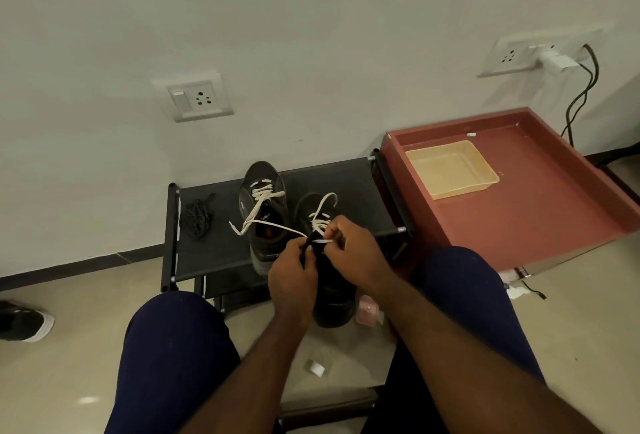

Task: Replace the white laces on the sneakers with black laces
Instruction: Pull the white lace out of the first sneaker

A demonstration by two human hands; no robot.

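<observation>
Your left hand [294,271] and right hand [353,246], close together, both pinch the white lace [320,222] of the right dark sneaker [334,298], lying toe-far under them, while the bundled black laces [198,215] lie far-left on the black fabric shoe rack [346,188], nearer your left hand.

left sneaker [263,212]: dark, upright on shelf [353,184], white laces [258,207] loose | right sneaker [334,290]: dark, beside it, lace pinched | black laces [198,217]: heap, shelf's left end
</observation>
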